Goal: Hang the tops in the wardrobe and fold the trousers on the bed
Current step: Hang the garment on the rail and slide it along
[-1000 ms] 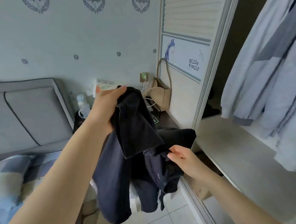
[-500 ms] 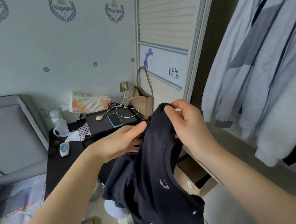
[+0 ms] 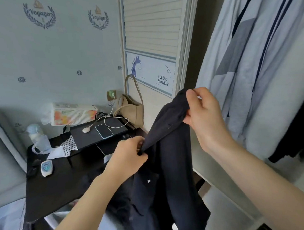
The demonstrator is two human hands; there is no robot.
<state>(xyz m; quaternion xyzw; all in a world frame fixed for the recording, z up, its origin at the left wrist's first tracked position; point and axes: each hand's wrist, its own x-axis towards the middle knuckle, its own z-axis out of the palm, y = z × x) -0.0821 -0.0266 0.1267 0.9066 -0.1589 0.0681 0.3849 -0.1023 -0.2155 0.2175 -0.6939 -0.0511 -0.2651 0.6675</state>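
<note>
Now the hands have drawn apart, the right hand [image 3: 203,112] lifting one pinched edge of the dark garment [image 3: 165,167] towards the open wardrobe [image 3: 189,60], the left hand [image 3: 127,155] pinching lower down, stretching it out, probably for hanging.

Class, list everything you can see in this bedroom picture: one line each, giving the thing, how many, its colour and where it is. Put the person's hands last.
dark garment: 1, navy, held up between both hands
hanging tops: several, pale blue-grey, in wardrobe at right
wardrobe door: 1, cream, centre
handbag: 1, beige, against the door
desk: 1, black, lower left
phone: 1, pale blue edge, on desk riser
tissue box: 1, orange-patterned, desk back
bottle: 1, clear, desk left
left hand: 1, pinches garment
right hand: 1, grips garment top
</note>
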